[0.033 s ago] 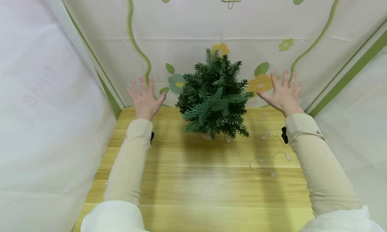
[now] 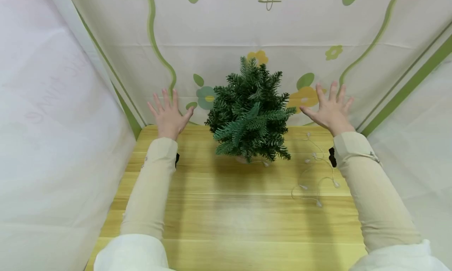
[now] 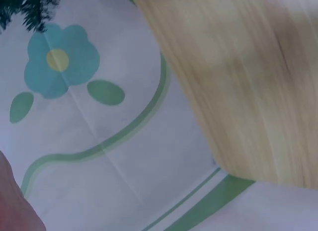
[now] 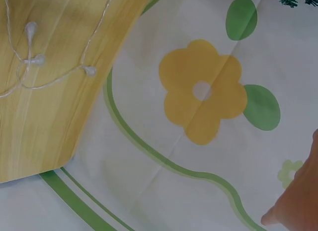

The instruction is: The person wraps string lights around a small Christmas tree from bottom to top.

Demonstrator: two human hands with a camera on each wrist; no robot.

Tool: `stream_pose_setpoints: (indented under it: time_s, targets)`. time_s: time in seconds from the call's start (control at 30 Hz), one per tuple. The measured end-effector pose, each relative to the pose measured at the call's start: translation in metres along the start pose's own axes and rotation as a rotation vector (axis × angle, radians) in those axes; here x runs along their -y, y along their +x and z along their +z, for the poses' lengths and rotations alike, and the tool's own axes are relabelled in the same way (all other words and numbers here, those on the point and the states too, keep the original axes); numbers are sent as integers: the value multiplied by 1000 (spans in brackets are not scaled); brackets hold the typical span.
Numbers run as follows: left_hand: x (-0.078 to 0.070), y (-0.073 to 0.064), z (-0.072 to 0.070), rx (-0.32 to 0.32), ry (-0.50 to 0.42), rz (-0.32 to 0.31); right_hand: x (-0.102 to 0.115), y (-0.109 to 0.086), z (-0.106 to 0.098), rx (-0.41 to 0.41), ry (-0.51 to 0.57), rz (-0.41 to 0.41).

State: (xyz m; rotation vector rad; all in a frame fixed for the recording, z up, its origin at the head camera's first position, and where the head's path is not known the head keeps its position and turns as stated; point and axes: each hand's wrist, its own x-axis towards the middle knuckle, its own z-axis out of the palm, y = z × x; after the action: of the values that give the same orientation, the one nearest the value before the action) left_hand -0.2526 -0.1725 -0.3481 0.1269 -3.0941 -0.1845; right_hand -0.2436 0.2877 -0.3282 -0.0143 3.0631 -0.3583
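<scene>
A small artificial Christmas tree [image 2: 252,114] stands toward the back of the wooden table, its base mostly hidden under the branches. To its left my left hand [image 2: 169,116] is raised with fingers spread, holding nothing. On the other side my right hand [image 2: 332,112] is held up the same way, fingers apart and empty. A thin string of lights [image 2: 318,157] with small clear bulbs lies on the tabletop right of the tree; one bulb [image 2: 266,164] shows by the tree's base. In the right wrist view several bulbs [image 4: 31,30] show near the table edge.
The wooden tabletop [image 2: 243,220] reaches back to a white cloth [image 2: 226,31] printed with flowers and leaves. More white cloth hangs at the left [image 2: 53,145] and right [image 2: 420,145]. A dark object [image 2: 332,157] shows beside my right cuff.
My left hand has shifted very slightly to the left. The right hand, the tree and the light string stay where they were.
</scene>
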Motion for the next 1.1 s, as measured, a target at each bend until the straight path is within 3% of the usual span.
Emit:
stream_pose_setpoints:
  time_s: [0.33, 1.1]
  targets:
    - [6, -4, -15, 67, -30, -20, 5, 3, -10, 69, -10, -1]
    - [9, -5, 2, 38, 28, 31, -15, -1, -7, 51, -21, -1]
